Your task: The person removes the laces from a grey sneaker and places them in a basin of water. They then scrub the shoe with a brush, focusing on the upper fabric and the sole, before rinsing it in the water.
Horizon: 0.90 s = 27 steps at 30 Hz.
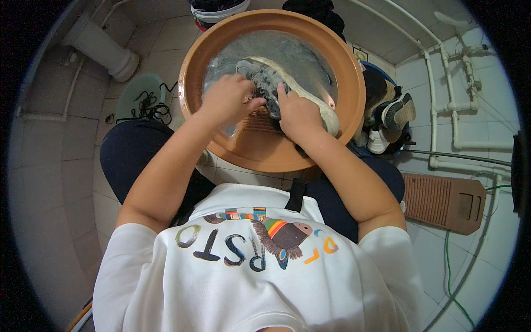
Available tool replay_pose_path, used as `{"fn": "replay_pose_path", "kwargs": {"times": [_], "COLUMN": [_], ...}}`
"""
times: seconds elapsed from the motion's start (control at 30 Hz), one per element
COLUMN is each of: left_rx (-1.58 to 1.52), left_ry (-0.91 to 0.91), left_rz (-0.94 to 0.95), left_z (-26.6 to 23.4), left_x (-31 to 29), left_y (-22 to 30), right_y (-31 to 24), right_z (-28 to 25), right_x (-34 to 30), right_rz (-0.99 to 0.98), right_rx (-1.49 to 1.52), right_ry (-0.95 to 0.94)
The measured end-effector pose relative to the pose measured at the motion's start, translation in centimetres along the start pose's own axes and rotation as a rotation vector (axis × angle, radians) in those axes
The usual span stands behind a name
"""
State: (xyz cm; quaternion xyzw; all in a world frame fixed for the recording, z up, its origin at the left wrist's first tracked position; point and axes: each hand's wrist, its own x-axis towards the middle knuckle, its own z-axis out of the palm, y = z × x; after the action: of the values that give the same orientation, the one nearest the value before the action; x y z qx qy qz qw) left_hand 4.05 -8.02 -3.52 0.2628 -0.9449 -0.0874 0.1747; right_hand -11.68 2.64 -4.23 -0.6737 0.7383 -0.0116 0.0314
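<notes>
A grey shoe with a cream sole [296, 87] lies on its side over a round orange-brown basin [191, 83] holding cloudy water. My right hand [301, 113] grips the shoe near its middle, thumb and fingers wrapped over the upper and the sole's edge. At the shoe's lacing area, my left hand [229, 99] is closed with curled fingers and the thumb pointing right. Dark strands show beside those fingertips, but what they pinch is hidden. Ridges moulded into the basin's near wall [265, 130] show below the shoe.
Left of the basin stands a pale green tub [135, 91] with black cords in it. Several shoes [395, 113] are piled in a blue container at the right. A brown washboard [442, 203] lies on the tiles near white wall pipes [434, 105]. A white bucket [221, 12] stands behind.
</notes>
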Motion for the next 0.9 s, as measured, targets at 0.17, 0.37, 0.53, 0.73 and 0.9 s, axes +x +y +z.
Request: {"fn": "replay_pose_path", "kwargs": {"times": [0.17,0.37,0.53,0.73,0.9], "left_rx": [-0.36,-1.008,-1.002,-0.684,-0.069], "left_ry": [-0.22,-0.114,0.139,-0.129,-0.598], "left_rz": [-0.113,-0.415,-0.481,-0.493,-0.287], "left_z": [2.8,-0.9,-3.9,-5.1,-3.5], "left_x": [0.1,0.1,-0.2,-1.4,-1.7], "left_y": [0.4,0.5,0.2,-3.2,-0.6], "right_y": [-0.3,0.2,0.5,0.7,1.6], "right_z": [-0.5,0.4,0.1,-0.8,-0.9], "right_x": [0.1,0.4,0.5,0.3,-0.2], "right_rz": [-0.01,0.047,0.066,0.128,0.175], "right_rx": [-0.043,-0.008,-0.021,0.11,0.234], "right_ry": [-0.074,0.023,-0.018,-0.009,0.032]}}
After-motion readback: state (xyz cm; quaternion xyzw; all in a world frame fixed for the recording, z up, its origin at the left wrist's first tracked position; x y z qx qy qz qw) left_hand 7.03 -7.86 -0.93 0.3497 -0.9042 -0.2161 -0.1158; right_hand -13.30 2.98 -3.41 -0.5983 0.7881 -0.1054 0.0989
